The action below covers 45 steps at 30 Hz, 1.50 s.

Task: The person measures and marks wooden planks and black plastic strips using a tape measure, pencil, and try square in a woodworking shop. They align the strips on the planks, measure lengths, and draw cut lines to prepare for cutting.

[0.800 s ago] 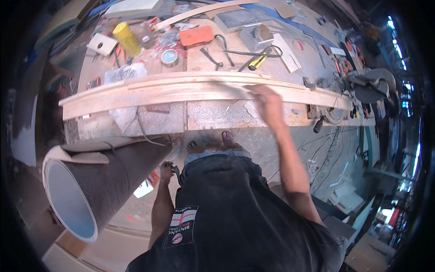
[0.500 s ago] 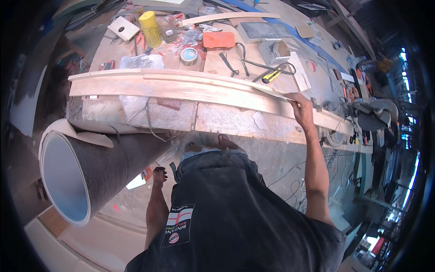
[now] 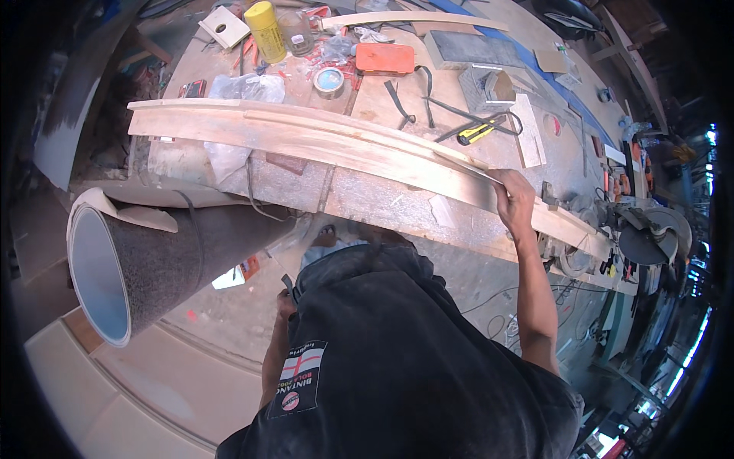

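Note:
A long pale wooden plank (image 3: 321, 157) stretches across the front of the workbench, with a narrower strip along its far edge. My right hand (image 3: 515, 200) is at the plank's right part, its fingers closed on the end of a thin wood strip (image 3: 460, 161) that lies against the plank. A dark shadow falls on the plank beside the fingers. My left hand (image 3: 286, 307) hangs low at my left side, next to a dark strap at my waist; its fingers are mostly hidden.
A large rolled sheet (image 3: 164, 252) stands left of me. Across the workbench (image 3: 367, 203) lie a yellow can (image 3: 265, 34), an orange case (image 3: 384, 59), an open round tin (image 3: 329, 81), a yellow utility knife (image 3: 478, 131) and a circular saw (image 3: 650, 237). Cables (image 3: 497, 306) lie on the floor.
My view has shifted, so the bench and roll sit differently. The left hand has moved in closer to my waist. The right hand remains at the thin strip, a little farther right in the picture.

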Tool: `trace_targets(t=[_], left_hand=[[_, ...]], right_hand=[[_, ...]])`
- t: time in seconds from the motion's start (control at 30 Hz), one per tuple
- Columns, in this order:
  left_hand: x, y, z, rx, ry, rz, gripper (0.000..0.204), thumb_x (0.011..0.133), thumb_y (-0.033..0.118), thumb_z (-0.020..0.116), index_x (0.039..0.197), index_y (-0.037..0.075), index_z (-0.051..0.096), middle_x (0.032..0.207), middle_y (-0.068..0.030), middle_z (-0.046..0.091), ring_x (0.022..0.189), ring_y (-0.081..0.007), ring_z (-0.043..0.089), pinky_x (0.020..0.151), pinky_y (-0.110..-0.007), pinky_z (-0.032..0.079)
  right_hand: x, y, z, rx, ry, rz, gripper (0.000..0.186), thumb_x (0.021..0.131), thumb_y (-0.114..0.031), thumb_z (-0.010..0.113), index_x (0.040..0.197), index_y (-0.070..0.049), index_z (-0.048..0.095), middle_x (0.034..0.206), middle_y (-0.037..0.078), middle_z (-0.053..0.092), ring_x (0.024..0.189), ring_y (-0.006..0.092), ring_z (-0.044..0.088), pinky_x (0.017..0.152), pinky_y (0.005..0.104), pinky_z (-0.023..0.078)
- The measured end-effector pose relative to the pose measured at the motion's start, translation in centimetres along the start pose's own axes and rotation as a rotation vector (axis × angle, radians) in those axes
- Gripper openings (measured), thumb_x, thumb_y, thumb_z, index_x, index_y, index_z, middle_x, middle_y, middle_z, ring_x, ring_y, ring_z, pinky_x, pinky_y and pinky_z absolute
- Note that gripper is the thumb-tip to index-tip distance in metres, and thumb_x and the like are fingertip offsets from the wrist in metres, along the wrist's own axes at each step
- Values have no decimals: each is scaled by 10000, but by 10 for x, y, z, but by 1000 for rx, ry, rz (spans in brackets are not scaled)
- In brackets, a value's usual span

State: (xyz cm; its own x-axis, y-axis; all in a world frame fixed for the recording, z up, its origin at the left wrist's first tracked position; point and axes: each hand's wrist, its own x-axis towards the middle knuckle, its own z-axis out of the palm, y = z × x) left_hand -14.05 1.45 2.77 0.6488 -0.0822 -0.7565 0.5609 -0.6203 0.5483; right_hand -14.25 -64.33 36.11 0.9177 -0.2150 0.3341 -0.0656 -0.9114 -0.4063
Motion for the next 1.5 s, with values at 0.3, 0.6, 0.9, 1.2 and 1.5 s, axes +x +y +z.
trace_targets(t=[0.3, 0.6, 0.9, 1.2, 1.5], left_hand=[[23, 55, -19, -386, 35, -41, 172, 946, 60, 595, 1075, 63, 708, 867, -12, 654, 759, -160, 633, 604, -326, 497], [31, 87, -19, -448, -10, 112, 131, 967, 11, 653, 1084, 50, 699, 889, -79, 686, 681, -158, 641, 581, -290, 528], [19, 32, -42, -220, -3, -222, 199, 983, 107, 587, 1151, 84, 693, 873, -97, 719, 592, -204, 680, 496, -365, 514], [49, 8, -54, -235, -104, -186, 239, 1008, 140, 594, 1225, 69, 665, 907, -105, 721, 631, -208, 687, 545, -364, 541], [92, 19, -68, -211, -246, 40, 226, 1004, 189, 600, 1198, 124, 696, 963, -88, 742, 686, -202, 712, 580, -372, 554]], right_hand=[[68, -69, 83, 36, 57, -226, 336, 797, -5, 717, 1101, -136, 775, 909, 56, 704, 811, 279, 680, 691, 411, 563], [172, -229, 214, 115, -48, -317, 153, 912, -125, 666, 1036, -122, 756, 989, 77, 757, 934, 318, 739, 757, 452, 614], [99, -238, 181, 346, 46, -193, 294, 905, -103, 735, 1188, -126, 814, 1112, 106, 806, 1028, 343, 758, 891, 437, 621], [10, -170, 34, -270, 112, 437, 135, 918, -111, 727, 1009, -12, 720, 879, 236, 730, 792, 445, 723, 701, 525, 564], [31, -186, 122, -368, 154, 428, 156, 947, -109, 709, 1043, 13, 719, 880, 216, 741, 711, 397, 728, 630, 497, 580]])
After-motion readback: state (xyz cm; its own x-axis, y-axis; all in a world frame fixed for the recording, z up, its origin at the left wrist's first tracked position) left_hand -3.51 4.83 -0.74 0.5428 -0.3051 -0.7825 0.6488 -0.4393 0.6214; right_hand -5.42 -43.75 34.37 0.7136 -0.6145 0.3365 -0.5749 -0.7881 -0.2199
